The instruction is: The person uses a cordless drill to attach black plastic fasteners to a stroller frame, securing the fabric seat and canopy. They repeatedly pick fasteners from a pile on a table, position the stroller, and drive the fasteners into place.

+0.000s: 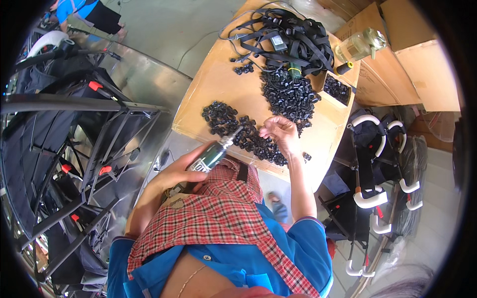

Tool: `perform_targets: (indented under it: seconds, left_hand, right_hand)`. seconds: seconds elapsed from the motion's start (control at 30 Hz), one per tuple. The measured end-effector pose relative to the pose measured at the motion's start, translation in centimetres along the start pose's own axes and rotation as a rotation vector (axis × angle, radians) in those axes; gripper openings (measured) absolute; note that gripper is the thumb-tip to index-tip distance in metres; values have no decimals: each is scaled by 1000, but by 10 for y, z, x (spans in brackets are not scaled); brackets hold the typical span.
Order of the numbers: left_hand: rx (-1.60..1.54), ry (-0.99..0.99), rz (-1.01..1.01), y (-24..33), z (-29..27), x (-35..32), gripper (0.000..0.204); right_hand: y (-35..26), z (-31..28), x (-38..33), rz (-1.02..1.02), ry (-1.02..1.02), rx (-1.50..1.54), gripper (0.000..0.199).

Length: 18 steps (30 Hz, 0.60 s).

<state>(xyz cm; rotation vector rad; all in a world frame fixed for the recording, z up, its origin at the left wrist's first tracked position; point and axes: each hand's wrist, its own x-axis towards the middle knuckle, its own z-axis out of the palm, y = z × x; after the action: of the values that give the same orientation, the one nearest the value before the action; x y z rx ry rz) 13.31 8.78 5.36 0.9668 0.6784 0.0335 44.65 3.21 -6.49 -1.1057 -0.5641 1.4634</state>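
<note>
My left hand grips a dark green powered screwdriver, its silver tip pointing up and right toward the small black plastic parts on the cardboard-covered table. My right hand hovers over that row of parts with fingers curled, pinching at them; whether a piece is between the fingers is hidden. A bigger heap of the same black parts lies just beyond my right hand.
A tangle of black straps fills the table's far end, beside a cardboard tray of black parts and a clear bottle. Folded black frames crowd the left; white-handled frames stand right. Another person is far left.
</note>
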Motion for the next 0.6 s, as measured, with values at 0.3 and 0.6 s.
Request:
perform_targets:
  seconds: [0.3, 0.6]
  left_hand:
    - [-6, -82, 42, 5, 11, 3, 101]
    - [-4, -66, 57, -4, 12, -2, 102]
  right_hand:
    - [-1, 39, -6, -19, -146, 285, 13]
    - [0, 42, -10, 19, -135, 222, 14]
